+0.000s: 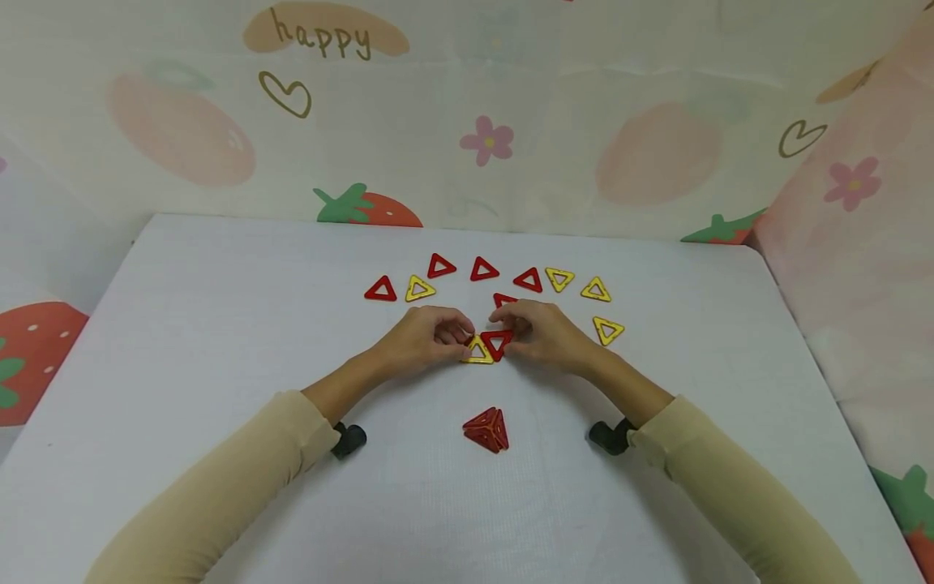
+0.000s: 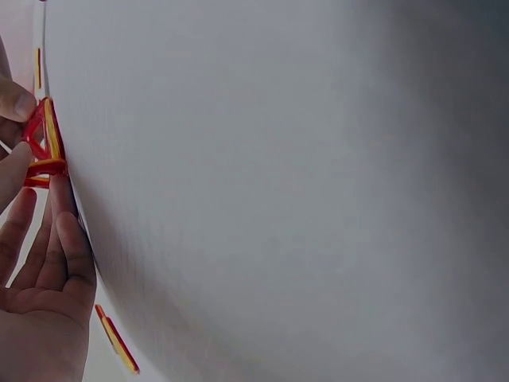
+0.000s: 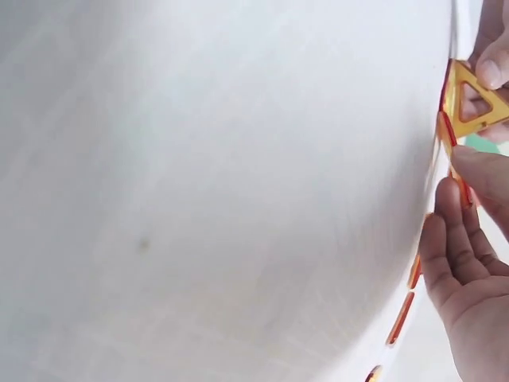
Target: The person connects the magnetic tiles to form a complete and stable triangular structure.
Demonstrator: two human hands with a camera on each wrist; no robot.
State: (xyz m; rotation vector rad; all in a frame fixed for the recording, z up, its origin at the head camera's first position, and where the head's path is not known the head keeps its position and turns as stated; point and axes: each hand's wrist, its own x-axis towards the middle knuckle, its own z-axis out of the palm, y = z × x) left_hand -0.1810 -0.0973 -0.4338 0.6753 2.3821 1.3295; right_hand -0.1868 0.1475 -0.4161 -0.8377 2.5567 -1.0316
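Note:
At the middle of the table, my left hand (image 1: 426,342) pinches a yellow triangular magnetic tile (image 1: 477,360) by its left side. My right hand (image 1: 546,337) pinches a red triangular magnetic tile (image 1: 498,333) between thumb and fingers. The two tiles meet edge to edge, and a bit of red shows by the left fingertips. In the right wrist view the yellow tile (image 3: 460,127) stands tilted up. Nearer the body sits a small red pyramid (image 1: 487,431) of joined triangles. Another red tile (image 1: 503,298) lies partly hidden behind the right hand.
Behind the hands, loose tiles lie flat in a rough arc: several red ones, among them a red tile (image 1: 382,289) at the left, and several yellow ones, among them a yellow tile (image 1: 608,330) at the right. A printed cloth (image 1: 540,186) hangs behind the white table (image 1: 241,308).

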